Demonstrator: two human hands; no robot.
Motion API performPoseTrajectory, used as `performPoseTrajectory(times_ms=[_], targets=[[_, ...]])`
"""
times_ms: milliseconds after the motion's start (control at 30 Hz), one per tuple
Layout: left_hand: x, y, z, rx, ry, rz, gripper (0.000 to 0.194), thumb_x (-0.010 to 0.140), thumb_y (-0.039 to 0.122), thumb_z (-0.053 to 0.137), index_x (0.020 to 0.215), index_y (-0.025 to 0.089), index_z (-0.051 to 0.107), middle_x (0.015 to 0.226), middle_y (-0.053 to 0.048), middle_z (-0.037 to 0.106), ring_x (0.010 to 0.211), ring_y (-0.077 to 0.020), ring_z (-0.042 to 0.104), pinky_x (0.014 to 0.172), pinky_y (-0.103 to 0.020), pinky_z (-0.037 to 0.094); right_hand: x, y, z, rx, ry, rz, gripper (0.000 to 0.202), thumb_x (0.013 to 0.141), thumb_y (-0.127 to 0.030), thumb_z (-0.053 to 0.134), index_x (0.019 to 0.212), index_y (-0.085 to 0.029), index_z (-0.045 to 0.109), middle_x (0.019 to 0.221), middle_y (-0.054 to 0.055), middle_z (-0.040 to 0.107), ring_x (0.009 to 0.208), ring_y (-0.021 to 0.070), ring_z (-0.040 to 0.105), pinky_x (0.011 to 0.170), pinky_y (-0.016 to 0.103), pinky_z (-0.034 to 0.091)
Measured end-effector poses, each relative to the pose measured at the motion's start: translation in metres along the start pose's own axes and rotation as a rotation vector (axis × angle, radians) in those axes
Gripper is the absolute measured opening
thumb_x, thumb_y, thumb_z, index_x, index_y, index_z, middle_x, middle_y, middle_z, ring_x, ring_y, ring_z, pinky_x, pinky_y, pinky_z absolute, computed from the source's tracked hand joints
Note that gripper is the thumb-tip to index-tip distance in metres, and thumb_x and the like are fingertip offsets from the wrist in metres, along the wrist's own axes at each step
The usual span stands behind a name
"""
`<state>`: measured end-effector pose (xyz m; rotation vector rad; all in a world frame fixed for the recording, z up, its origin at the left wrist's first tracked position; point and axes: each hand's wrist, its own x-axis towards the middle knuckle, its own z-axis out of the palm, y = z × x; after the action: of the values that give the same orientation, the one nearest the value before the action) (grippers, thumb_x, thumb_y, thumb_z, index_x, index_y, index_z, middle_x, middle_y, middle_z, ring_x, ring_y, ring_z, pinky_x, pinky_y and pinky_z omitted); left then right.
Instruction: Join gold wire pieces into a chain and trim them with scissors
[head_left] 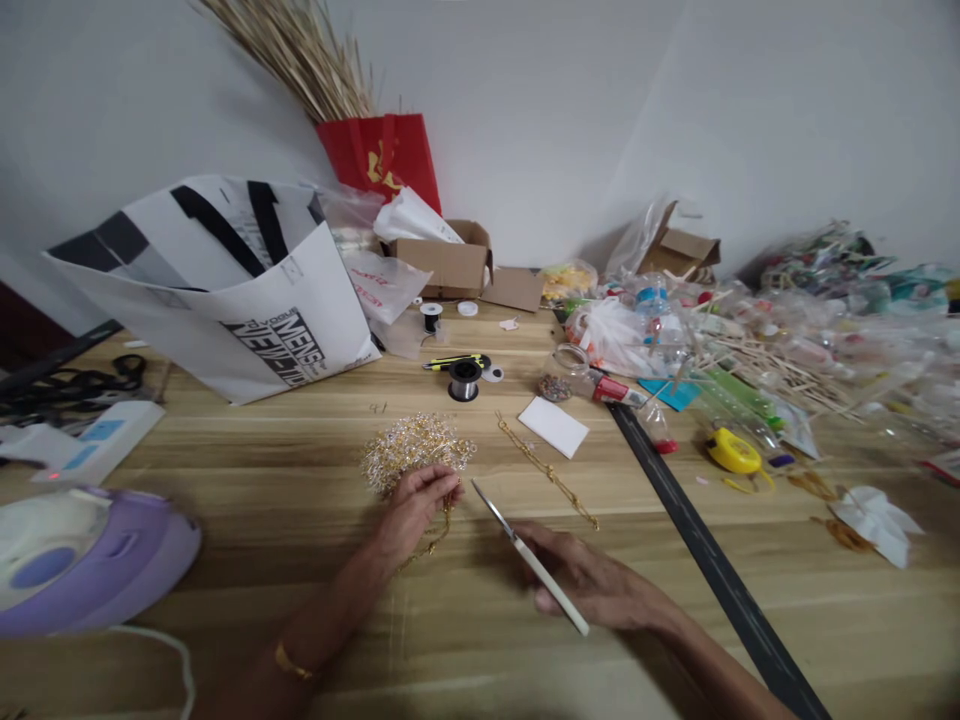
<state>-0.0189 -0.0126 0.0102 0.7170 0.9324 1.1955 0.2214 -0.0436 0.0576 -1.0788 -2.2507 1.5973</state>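
From my end, left hand [420, 505]'s pinching a gold chain [430, 549] on the near side of the shiny pile [409, 447], right hand [581, 575]'s gripping a white-handled tool [551, 585], tip just right of the pinch, so I'd guess it's lining-up time and the next move needs steady aim.

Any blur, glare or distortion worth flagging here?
Head view: dim, soft light; wide-angle stretching toward edges, as on the white bag; plastic clutter at right looks smeared; pale sheen on the table at bottom; white-handled tool fairly clear.
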Motion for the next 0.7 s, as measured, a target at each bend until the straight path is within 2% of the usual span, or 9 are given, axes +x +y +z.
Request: performPoseTrajectory(times_ms=[133, 267, 367, 500, 700], targets=[[-0.002, -0.001, 0.003, -0.004, -0.008, -0.009, 0.018, 0.06, 0.025, 0.076, 0.068, 0.012, 0.066, 0.062, -0.002, 0.064, 0.06, -0.0109, 0.057, 0.062, -0.022, 0.044, 0.002, -0.005, -0.004, -0.065, 0.01, 0.001, 0.064, 0.077, -0.043, 0.061, 0.133, -0.021, 0.039, 0.123, 0.009, 0.052, 0.107, 0.0237, 0.051, 0.091, 0.037, 0.043], [-0.003, -0.002, 0.005, -0.036, 0.007, -0.034, 0.018, 0.058, 0.022, 0.077, 0.068, 0.012, 0.066, 0.064, -0.002, 0.064, 0.062, -0.0114, 0.058, 0.063, -0.023, 0.044, 0.01, -0.006, -0.001, -0.154, 0.009, -0.004, 0.062, 0.075, -0.041, 0.064, 0.131, -0.023, 0.041, 0.11, 0.006, 0.058, 0.094, 0.0201, 0.055, 0.082, 0.033, 0.046], [-0.003, -0.003, 0.006, -0.039, -0.034, -0.024, 0.018, 0.059, 0.023, 0.077, 0.068, 0.011, 0.066, 0.064, -0.003, 0.063, 0.062, -0.0117, 0.057, 0.063, -0.023, 0.044, 0.019, -0.007, 0.003, -0.183, 0.054, -0.019, 0.061, 0.075, -0.038, 0.064, 0.129, -0.023, 0.041, 0.104, 0.004, 0.06, 0.087, 0.0182, 0.056, 0.076, 0.03, 0.046], [-0.004, -0.003, 0.006, -0.033, -0.069, -0.031, 0.019, 0.06, 0.025, 0.077, 0.068, 0.011, 0.066, 0.063, -0.003, 0.063, 0.061, -0.0118, 0.056, 0.062, -0.023, 0.043, 0.029, -0.006, 0.007, -0.202, 0.12, -0.072, 0.062, 0.073, -0.035, 0.067, 0.128, -0.022, 0.042, 0.102, 0.005, 0.061, 0.086, 0.0181, 0.057, 0.077, 0.029, 0.045], [-0.004, -0.002, 0.005, 0.0, -0.08, -0.031, 0.019, 0.06, 0.026, 0.077, 0.067, 0.011, 0.067, 0.063, -0.003, 0.063, 0.062, -0.0121, 0.056, 0.063, -0.023, 0.042, 0.034, -0.003, 0.008, -0.208, 0.161, -0.119, 0.056, 0.077, -0.038, 0.063, 0.127, -0.02, 0.045, 0.104, 0.006, 0.062, 0.089, 0.0189, 0.058, 0.08, 0.029, 0.044]])
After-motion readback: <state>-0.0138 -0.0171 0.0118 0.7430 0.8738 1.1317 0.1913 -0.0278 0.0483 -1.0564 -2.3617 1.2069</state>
